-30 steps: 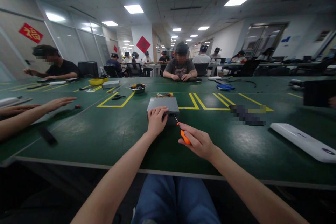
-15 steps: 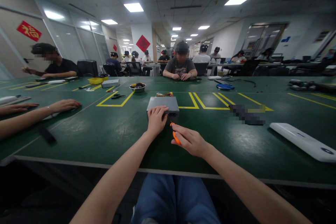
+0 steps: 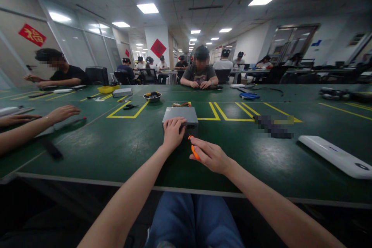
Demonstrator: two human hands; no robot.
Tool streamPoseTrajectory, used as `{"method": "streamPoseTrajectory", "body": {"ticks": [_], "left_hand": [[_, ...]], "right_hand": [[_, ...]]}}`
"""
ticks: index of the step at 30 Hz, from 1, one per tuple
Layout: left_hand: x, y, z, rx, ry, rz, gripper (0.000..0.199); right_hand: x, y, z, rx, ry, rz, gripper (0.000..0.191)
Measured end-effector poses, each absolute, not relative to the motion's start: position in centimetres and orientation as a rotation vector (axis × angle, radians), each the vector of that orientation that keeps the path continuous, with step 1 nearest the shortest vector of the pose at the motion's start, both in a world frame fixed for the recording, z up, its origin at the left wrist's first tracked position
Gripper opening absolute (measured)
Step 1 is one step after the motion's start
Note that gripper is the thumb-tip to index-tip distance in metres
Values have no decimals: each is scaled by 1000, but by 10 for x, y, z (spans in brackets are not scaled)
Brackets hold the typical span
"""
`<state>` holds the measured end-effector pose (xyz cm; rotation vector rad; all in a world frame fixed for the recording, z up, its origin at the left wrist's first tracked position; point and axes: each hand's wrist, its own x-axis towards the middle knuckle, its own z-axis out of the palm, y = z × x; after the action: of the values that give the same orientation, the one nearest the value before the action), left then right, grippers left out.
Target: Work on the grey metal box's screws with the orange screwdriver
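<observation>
The grey metal box (image 3: 180, 115) sits on the green bench (image 3: 261, 155), straight ahead of the person and beyond both wrists. The left hand (image 3: 173, 133) lies over its near left part, fingers spread across the top and front edge, pressing on it rather than closed around it. The right hand (image 3: 211, 156) is just to the right of the box and nearer the person, gripping an orange-handled screwdriver (image 3: 195, 152) that points up toward the box's front face; whether its tip touches is too small to tell. Coloured wires (image 3: 181, 105) show behind the box.
</observation>
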<state>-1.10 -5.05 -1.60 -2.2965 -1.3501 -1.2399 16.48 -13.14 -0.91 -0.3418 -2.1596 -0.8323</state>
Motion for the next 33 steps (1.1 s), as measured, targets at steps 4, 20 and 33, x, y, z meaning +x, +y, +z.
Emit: {"method": "streamPoseTrajectory", "body": {"ticks": [4,20,33], "left_hand": [[-11,-50,-16,-2292,-1348,-1233,27],[-11,-51,-15,-2283,-1332,-1250,26],[-9,-50,-15,-2278,-1356,-1239,23]], "right_hand": [[166,-131,-9,-356,-2152,-842,24],[163,-134,-1,-257,-2474,-965,27],[146,-130,-2,-438,-2082,-577,25]]}}
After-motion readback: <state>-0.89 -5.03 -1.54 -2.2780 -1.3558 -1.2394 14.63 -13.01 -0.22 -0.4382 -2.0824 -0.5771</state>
